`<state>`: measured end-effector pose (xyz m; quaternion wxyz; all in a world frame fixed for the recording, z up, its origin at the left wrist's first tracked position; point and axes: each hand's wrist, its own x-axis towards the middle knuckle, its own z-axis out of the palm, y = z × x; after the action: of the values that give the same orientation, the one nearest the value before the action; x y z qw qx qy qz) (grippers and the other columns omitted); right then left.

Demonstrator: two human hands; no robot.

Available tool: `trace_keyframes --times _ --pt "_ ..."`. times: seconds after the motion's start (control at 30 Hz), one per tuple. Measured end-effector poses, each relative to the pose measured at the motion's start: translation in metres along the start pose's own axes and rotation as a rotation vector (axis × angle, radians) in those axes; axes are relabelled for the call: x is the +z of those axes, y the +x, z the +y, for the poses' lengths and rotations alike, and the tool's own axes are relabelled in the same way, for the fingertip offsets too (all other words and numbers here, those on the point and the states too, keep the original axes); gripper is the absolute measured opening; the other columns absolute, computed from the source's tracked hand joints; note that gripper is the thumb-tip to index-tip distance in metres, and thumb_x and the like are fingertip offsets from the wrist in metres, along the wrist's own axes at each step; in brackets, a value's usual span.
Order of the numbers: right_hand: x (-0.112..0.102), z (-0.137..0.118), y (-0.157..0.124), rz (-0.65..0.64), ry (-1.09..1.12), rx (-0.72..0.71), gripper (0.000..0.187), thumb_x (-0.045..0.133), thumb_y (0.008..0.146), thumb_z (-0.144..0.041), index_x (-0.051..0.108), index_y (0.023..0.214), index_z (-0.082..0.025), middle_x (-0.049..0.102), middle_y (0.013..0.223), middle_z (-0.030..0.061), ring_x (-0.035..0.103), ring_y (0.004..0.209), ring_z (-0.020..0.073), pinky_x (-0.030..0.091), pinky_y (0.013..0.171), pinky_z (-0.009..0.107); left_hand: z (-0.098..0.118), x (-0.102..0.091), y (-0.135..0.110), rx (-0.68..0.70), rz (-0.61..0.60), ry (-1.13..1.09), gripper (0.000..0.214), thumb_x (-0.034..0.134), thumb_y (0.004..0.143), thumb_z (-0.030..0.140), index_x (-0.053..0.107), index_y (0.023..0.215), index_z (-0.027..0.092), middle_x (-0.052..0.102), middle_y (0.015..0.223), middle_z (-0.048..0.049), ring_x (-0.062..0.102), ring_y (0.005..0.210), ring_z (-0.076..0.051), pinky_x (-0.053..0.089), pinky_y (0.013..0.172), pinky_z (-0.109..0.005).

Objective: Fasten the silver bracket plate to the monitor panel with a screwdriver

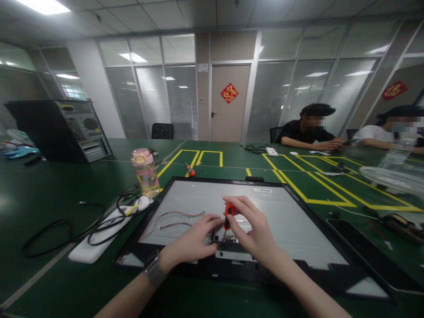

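Note:
My right hand pinches the handle of a red and black screwdriver. The screwdriver stands nearly upright, its shaft pointing down at a metal bracket. My left hand, with a watch on its wrist, closes its fingers and thumb about the bracket's left end; the exact contact is partly hidden. Beneath both hands lies a flat display panel with a grey metal back and black frame. Thin cables run loose across the panel's left part.
A white power strip with black cords and a pink-lidded bottle stand left. An opened computer case is farther back. Another screwdriver lies beyond the panel. A long black part rests right. Two people sit across the table.

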<state>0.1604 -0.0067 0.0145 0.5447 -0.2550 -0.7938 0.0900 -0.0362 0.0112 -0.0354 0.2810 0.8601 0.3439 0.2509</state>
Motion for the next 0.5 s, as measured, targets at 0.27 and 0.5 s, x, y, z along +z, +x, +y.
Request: trace_keyframes --times 0.27,0.5 --pt "-0.005 0.005 -0.013 0.067 -0.044 0.036 0.037 0.051 0.089 -0.009 0.056 0.124 -0.022 0.062 0.1 0.0079 0.063 0.085 0.0175 0.057 0.072 0.029 0.001 -0.001 -0.001 -0.008 -0.009 0.015 0.067 0.058 0.073 0.011 0.047 0.138 0.023 0.046 0.142 -0.0074 0.041 0.131 -0.026 0.026 0.115 -0.041" --pt "-0.005 0.011 -0.016 0.089 -0.018 0.09 0.038 0.05 0.091 -0.012 0.055 0.126 -0.024 0.062 0.104 0.0081 0.067 0.084 0.0176 0.061 0.07 0.03 0.003 -0.003 -0.002 -0.031 -0.016 -0.006 0.065 0.058 0.074 0.011 0.049 0.137 0.024 0.047 0.14 -0.0078 0.043 0.13 -0.026 0.031 0.113 -0.04"
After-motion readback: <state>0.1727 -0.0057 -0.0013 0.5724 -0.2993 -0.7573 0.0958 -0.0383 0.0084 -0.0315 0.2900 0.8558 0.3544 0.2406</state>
